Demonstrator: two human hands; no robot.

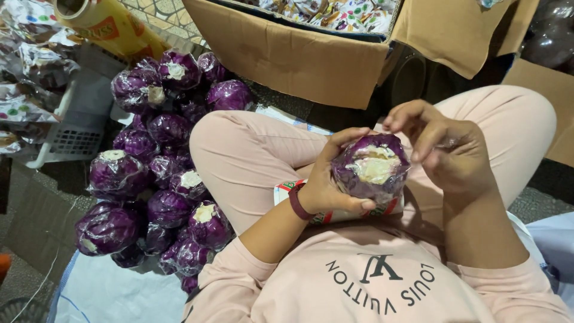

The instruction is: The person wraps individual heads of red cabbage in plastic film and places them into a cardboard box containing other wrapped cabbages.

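**Red cabbage held over the lap, wrapped pile to the left**

The person sits cross-legged in pale pink clothes. The left hand [326, 188], with a dark red band at the wrist, is curled around the near and left side of a round purple cabbage wrapped in clear film [372, 167], thumb along its underside, fingers up its far side. The cabbage sits above the lap, its pale cut stem end facing up. The right hand [445, 149] is half closed at the cabbage's right side, fingertips bent over its top edge and touching the film. Just under the cabbage lies a white roll box with red and green print [335, 214].

Left of the knee, a pile of film-wrapped purple cabbages [158, 179] rests on the floor. Beyond it stand a white plastic basket [78, 128] and a yellow film roll [107, 24]. Farthest off is an open brown cardboard box [299, 54].
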